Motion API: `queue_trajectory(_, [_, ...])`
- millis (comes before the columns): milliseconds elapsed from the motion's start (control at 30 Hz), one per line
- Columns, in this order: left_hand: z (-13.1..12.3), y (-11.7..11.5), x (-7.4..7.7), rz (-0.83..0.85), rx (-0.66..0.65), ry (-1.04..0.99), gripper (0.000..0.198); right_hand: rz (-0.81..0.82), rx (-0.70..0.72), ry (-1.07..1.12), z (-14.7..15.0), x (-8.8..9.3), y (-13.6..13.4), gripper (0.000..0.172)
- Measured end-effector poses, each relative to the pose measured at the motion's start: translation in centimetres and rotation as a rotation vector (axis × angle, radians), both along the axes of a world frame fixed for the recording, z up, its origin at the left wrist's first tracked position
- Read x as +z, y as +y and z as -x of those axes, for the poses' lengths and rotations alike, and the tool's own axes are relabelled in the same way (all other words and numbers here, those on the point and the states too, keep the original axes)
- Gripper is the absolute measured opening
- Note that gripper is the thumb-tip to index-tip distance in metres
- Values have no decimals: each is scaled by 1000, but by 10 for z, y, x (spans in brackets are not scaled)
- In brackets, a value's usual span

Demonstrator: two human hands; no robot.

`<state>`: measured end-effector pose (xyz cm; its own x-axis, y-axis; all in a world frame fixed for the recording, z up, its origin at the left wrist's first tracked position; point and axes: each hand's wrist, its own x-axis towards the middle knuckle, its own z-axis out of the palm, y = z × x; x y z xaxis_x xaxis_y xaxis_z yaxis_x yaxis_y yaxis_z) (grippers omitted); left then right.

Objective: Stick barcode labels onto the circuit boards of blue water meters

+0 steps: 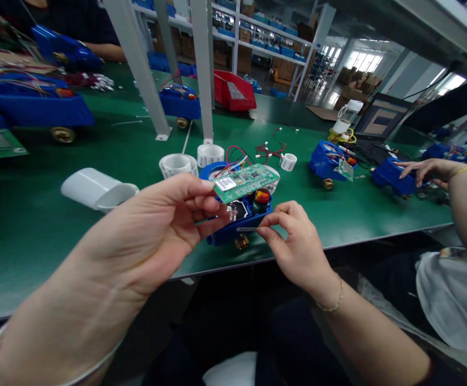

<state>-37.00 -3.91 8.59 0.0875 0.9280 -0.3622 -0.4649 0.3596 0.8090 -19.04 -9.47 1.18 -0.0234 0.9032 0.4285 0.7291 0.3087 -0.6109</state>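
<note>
L hand fingers pinch 1 PCB; R hand fingers pinch 1 strip.

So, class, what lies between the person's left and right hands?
In the head view, a blue plastic housing with a red button sits between the left hand, holding a green circuit board, and the right hand, pinching a thin grey strip.
</note>
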Motion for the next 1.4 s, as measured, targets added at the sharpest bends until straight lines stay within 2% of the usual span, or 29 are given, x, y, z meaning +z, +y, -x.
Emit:
queue_trajectory(733, [3,0,-1,50,33,30,12,-10,-80,-26,6,-1,4,10])
queue_trajectory(1000, [0,-1,-1,32,22,11,13,-7,-54,-53,9,2,-7,11])
queue_trajectory(1400, [1,-3,-1,0,14,39,9,-61,-176,-120,24,-1,-26,8])
